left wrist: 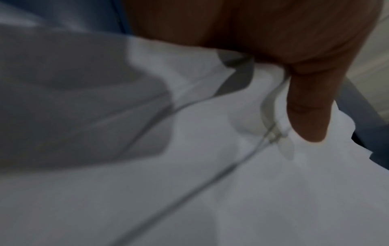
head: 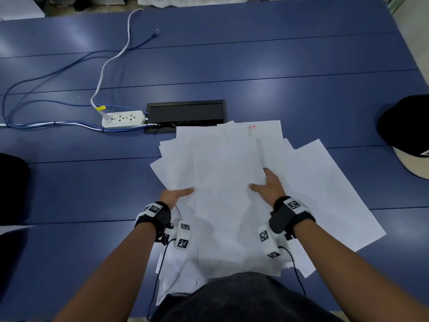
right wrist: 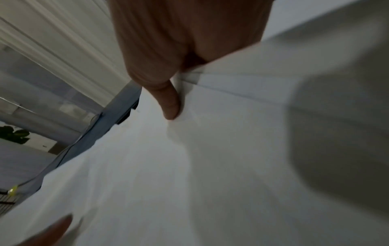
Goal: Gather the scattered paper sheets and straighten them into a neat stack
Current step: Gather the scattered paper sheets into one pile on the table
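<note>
Several white paper sheets (head: 222,163) lie in a loose, fanned pile on the blue table (head: 255,66), some reaching over its near edge. My left hand (head: 180,194) grips the left side of the upper sheets, thumb on top and fingers hidden beneath. My right hand (head: 267,184) grips the right side the same way. In the left wrist view the thumb (left wrist: 305,108) presses down on the paper (left wrist: 210,183). The right wrist view shows the thumb (right wrist: 168,103) on the paper (right wrist: 189,166). One sheet (head: 325,194) fans out to the right, apart from both hands.
A white power strip (head: 123,119) and a black cable hatch (head: 186,112) sit just beyond the pile. Blue and white cables (head: 46,75) run across the left of the table. A black cap (head: 406,126) lies at the right edge, a dark object (head: 11,189) at the left.
</note>
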The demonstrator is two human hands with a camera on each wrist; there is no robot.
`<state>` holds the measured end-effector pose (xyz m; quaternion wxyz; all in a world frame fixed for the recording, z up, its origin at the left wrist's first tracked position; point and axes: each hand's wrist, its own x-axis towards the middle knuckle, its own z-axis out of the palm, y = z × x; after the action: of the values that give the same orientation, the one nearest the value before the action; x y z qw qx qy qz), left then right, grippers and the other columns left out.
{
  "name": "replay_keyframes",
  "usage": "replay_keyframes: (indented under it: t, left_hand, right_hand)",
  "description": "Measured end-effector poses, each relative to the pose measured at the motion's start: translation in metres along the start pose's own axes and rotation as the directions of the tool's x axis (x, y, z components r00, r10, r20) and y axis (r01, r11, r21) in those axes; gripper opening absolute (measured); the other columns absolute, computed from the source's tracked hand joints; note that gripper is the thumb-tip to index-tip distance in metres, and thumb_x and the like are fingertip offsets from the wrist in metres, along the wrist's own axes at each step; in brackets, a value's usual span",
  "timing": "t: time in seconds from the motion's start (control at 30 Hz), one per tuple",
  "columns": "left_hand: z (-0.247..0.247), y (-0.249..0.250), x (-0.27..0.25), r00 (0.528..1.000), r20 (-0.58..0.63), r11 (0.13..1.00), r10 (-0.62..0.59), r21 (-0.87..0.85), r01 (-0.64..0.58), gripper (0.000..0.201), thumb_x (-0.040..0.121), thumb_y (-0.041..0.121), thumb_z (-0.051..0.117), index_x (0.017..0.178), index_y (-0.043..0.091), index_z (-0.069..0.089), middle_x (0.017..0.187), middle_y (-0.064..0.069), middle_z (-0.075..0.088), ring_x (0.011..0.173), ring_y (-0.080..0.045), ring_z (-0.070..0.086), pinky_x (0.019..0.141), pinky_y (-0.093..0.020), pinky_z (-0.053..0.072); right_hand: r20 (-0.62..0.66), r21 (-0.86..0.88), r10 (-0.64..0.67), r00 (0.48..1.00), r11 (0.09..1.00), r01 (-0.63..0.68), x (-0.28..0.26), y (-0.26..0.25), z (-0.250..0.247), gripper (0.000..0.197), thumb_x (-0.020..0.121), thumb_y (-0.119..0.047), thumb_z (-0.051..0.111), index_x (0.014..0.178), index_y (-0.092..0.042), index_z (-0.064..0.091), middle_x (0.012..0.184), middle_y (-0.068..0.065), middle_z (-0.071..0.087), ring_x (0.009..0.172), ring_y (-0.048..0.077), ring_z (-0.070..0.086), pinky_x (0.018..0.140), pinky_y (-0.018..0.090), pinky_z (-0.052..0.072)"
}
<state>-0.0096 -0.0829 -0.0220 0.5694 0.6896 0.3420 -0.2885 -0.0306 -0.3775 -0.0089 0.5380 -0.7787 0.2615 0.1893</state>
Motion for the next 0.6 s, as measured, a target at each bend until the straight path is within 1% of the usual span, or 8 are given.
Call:
replay_keyframes:
  t: [0.1,0.17,0.27,0.33,0.4,0.47,0.5,0.6]
  left_hand:
    - [0.0,-0.003,0.004,1.0,-0.018,1.0,-0.015,0.021,0.015,0.068,0.07,0.021,0.087,0.124,-0.005,0.055,0.117,-0.012,0.06,0.108,-0.026,0.056,0.095,-0.034,0.042]
    - [-0.001,-0.004,0.007,0.999,-0.029,0.999,-0.017,0.042,0.018,0.06,0.07,0.019,0.086,0.118,-0.007,0.059,0.113,-0.014,0.064,0.104,-0.028,0.06,0.093,-0.035,0.047]
    - [0.0,-0.004,0.004,0.999,-0.044,0.996,-0.001,0.09,0.005,0.042,0.072,0.014,0.084,0.102,-0.006,0.062,0.087,-0.009,0.065,0.081,-0.026,0.062,0.072,-0.029,0.048]
    - [0.001,-0.006,0.0,0.999,-0.045,0.997,0.002,0.079,0.001,0.034,0.073,0.01,0.083,0.096,-0.004,0.062,0.079,-0.006,0.062,0.071,-0.021,0.059,0.059,-0.027,0.044]
    - [0.0,-0.009,-0.001,0.999,-0.035,0.997,0.0,0.076,0.002,0.033,0.069,0.013,0.087,0.086,-0.002,0.063,0.079,-0.006,0.062,0.073,-0.025,0.059,0.063,-0.028,0.046]
    - [-0.003,-0.014,0.003,0.999,-0.04,0.997,-0.01,0.075,0.013,0.05,0.052,0.025,0.092,0.084,0.0,0.063,0.086,-0.011,0.064,0.082,-0.03,0.061,0.077,-0.034,0.05]
    - [-0.005,-0.015,0.004,0.999,-0.046,0.997,-0.021,0.073,0.024,0.061,0.043,0.031,0.092,0.087,-0.001,0.064,0.09,-0.013,0.065,0.085,-0.032,0.062,0.082,-0.038,0.05]
    - [-0.006,-0.019,0.012,0.999,-0.035,0.996,-0.028,0.08,0.031,0.085,0.024,0.045,0.094,0.088,-0.002,0.064,0.09,-0.011,0.061,0.083,-0.029,0.058,0.082,-0.04,0.048]
  right_hand:
    - [0.108,-0.128,0.006,0.994,0.992,0.008,-0.009,-0.01,0.03,0.065,0.091,-0.013,0.063,0.149,-0.01,0.032,0.148,0.01,0.045,0.135,0.027,0.045,0.109,0.028,0.033]
    - [0.231,-0.178,0.001,0.973,0.983,0.042,-0.016,-0.013,0.045,0.069,0.094,-0.017,0.061,0.152,-0.012,0.023,0.151,0.008,0.041,0.138,0.026,0.041,0.112,0.028,0.031]
    - [0.28,-0.094,-0.009,0.96,0.995,0.036,-0.018,-0.009,0.044,0.068,0.087,-0.021,0.071,0.144,-0.014,0.035,0.136,0.004,0.053,0.124,0.021,0.052,0.104,0.027,0.039]
    - [0.169,-0.046,-0.013,0.986,0.999,0.021,-0.012,-0.002,0.024,0.055,0.083,-0.023,0.076,0.13,-0.017,0.049,0.113,0.0,0.062,0.103,0.016,0.06,0.096,0.028,0.045]
    - [-0.041,-0.087,-0.018,0.999,0.996,0.014,0.0,0.009,-0.013,0.036,0.084,-0.018,0.073,0.117,-0.016,0.059,0.095,0.002,0.066,0.09,0.019,0.062,0.092,0.03,0.048]
    - [-0.243,-0.23,-0.024,0.97,0.973,-0.033,0.01,0.022,-0.06,0.032,0.085,-0.013,0.068,0.116,-0.011,0.062,0.109,0.011,0.067,0.1,0.028,0.063,0.094,0.025,0.044]
    - [-0.316,-0.289,-0.014,0.949,0.954,-0.083,0.015,0.03,-0.084,0.035,0.083,-0.013,0.069,0.118,-0.009,0.062,0.12,0.016,0.063,0.109,0.032,0.06,0.096,0.028,0.042]
    - [-0.429,-0.4,0.105,0.897,0.869,-0.293,0.019,0.056,-0.147,0.057,0.077,-0.026,0.078,0.128,-0.013,0.055,0.141,0.02,0.042,0.129,0.039,0.045,0.109,0.042,0.037]
